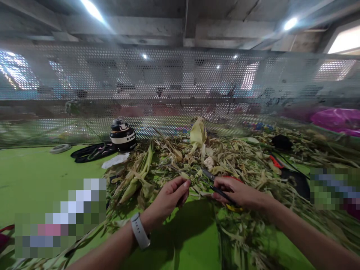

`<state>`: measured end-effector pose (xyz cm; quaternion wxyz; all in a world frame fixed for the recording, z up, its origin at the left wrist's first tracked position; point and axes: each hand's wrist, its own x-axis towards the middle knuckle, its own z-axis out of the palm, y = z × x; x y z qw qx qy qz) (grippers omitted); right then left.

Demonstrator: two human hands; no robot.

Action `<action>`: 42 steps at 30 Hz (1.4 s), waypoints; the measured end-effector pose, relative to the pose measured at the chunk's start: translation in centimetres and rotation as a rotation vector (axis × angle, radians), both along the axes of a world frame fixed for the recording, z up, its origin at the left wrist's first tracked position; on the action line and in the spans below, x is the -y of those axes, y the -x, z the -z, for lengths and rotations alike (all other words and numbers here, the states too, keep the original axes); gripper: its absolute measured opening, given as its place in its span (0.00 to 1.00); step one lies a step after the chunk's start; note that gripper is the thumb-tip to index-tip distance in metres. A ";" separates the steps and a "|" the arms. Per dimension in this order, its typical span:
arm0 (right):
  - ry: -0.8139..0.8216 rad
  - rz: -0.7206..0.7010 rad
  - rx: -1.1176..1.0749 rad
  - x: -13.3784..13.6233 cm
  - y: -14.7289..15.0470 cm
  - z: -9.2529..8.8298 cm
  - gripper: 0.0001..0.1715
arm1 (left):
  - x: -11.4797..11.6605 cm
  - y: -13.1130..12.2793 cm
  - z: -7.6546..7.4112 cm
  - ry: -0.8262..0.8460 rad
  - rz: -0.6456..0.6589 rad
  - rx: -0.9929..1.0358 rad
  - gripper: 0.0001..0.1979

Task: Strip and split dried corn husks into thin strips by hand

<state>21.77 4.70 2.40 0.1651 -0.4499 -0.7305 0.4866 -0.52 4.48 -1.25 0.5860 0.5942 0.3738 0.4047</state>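
I can't tell whether my curled left hand (pixel 174 192) holds anything; inward-angled, my right hand (pixel 239 193) grips part-hidden scissors (pixel 208 174).

Under my fingers (pixel 182 189) the counter (pixel 33 165) shows bright green at its left side and near edge. Dried leaves and stalks (pixel 244 159) spread loosely from its middle toward the right end and far edge. Left of them, by the far edge, I have a black-and-white bottle (pixel 123 138), a flat black item (pixel 91 152), crumpled white sheeting (pixel 115 161), and, nearer the far left corner, a pale ring (pixel 60 149).
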 end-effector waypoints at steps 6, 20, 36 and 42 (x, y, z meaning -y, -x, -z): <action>-0.016 0.028 0.048 -0.1 0.1 0.1 0.20 | -0.1 -0.1 0.0 -0.001 -0.004 -0.008 0.18; -0.094 0.011 0.089 -0.1 0.1 -0.1 0.19 | 0.0 -0.1 0.2 0.028 0.001 -0.041 0.18; -0.163 0.034 0.128 -0.2 0.1 0.5 0.21 | 0.0 0.1 0.2 0.088 -0.025 -0.016 0.17; -0.174 0.047 0.144 0.0 0.2 0.6 0.21 | 0.0 0.0 0.4 0.107 -0.015 0.020 0.17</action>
